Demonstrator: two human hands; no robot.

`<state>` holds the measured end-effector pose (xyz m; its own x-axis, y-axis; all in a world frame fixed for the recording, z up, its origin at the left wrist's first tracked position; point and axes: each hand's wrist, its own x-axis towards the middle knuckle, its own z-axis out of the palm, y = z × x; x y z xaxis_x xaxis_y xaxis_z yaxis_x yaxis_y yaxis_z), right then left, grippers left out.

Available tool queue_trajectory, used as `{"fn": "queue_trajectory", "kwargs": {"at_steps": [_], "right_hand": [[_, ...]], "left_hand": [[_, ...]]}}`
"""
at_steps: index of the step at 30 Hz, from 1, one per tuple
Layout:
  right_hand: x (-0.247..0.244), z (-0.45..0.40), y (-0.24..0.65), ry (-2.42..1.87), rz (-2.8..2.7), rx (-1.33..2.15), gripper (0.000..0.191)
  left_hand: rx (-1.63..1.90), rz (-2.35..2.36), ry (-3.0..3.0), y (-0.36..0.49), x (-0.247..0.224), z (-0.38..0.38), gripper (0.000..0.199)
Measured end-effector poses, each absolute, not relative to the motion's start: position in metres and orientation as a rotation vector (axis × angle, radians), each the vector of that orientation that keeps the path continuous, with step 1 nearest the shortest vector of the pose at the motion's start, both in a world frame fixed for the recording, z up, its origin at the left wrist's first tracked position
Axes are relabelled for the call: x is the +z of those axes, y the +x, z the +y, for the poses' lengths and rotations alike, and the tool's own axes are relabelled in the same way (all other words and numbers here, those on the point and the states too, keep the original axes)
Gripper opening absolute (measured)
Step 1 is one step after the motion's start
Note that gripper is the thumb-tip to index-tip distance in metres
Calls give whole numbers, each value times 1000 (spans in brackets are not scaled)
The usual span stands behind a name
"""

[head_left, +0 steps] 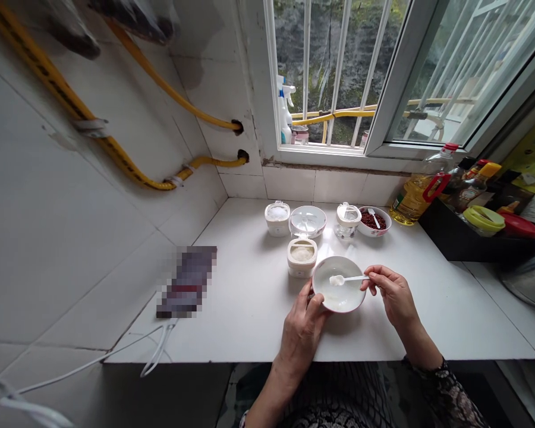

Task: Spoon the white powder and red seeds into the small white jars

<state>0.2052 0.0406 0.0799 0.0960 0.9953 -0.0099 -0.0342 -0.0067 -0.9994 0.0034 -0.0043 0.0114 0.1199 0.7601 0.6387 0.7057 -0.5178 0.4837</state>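
Note:
A white bowl (pixel 340 302) sits at the front middle of the white counter, with some liquid that looks clear inside. My left hand (pixel 304 321) grips its left rim, thumb over the edge. In my right hand (pixel 393 293) is the handle of a small white spoon (pixel 353 278), pinched between the fingers. The spoon's scoop carries a white substance and hangs over the inside of the bowl. Just behind my left hand stands an open-looking container of pale granules (pixel 302 267), close to the bowl's left side.
Behind are a white container (pixel 277 226), a glassy bowl (pixel 308 222), another container (pixel 348 222) and a bowl of dark red pieces (pixel 374 229) with a spoon. An oil bottle (pixel 410 199) and a black condiment box (pixel 455 238) stand right. A cable (pixel 160 351) hangs at the left edge.

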Motion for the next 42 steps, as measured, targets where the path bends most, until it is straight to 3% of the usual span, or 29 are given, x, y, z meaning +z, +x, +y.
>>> {"fn": "queue_trajectory", "kwargs": {"at_steps": [9,16,27,31,37,42], "right_hand": [[78,43,206,-1245,-1101,1160,22],[111,61,187,-1151,-1202,1001,21],[95,71,141,-934,-2043,-61,21],[96,68,145,-1028,-1876,111,17],[94,77,162,-1121,-1379,880,21],[94,68,195,-1174,-1408,898,23]], "left_hand": [[1371,1508,2294,4,10,-5,24],[1376,1511,2298,3,9,-4,25],[1407,1496,2285,4,7,-3,26],[1379,1509,2277,4,6,-3,26],[1390,1498,2270,3,8,-4,25],[1406,1496,2281,3,12,-5,21]]}}
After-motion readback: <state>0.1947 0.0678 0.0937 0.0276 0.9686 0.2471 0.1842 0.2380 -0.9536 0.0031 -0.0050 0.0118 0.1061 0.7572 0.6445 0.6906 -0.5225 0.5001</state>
